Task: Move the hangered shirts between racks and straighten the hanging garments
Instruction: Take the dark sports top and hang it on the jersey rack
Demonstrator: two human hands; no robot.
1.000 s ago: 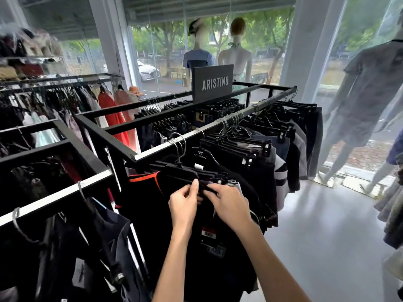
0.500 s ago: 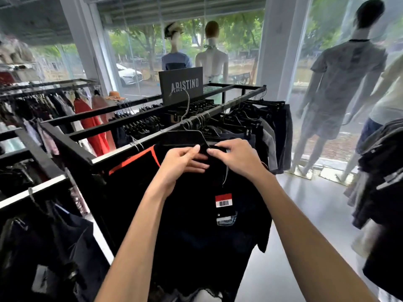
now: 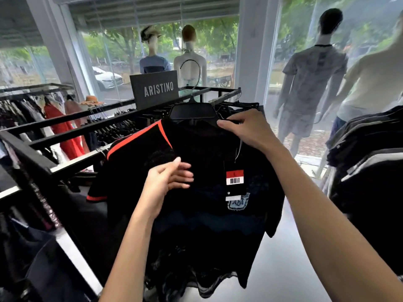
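Shirt (image 3: 196, 192) lifted off rack, hanger (image 3: 193, 111) half-hidden

Shirt (image 3: 196, 214) hem, blurred

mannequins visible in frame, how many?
4. Two stand behind the sign: capped mannequin and white mannequin. Two stand at the right window: grey-shirted mannequin and edge mannequin, partly cropped.

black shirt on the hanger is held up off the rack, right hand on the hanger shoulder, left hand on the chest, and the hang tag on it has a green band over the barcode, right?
Not quite: the band on the hang tag is red, not green, as the head view shows. The rest stands: the black shirt is held up off the rack on its hanger, the right hand on the hanger's shoulder and the left hand at the chest.
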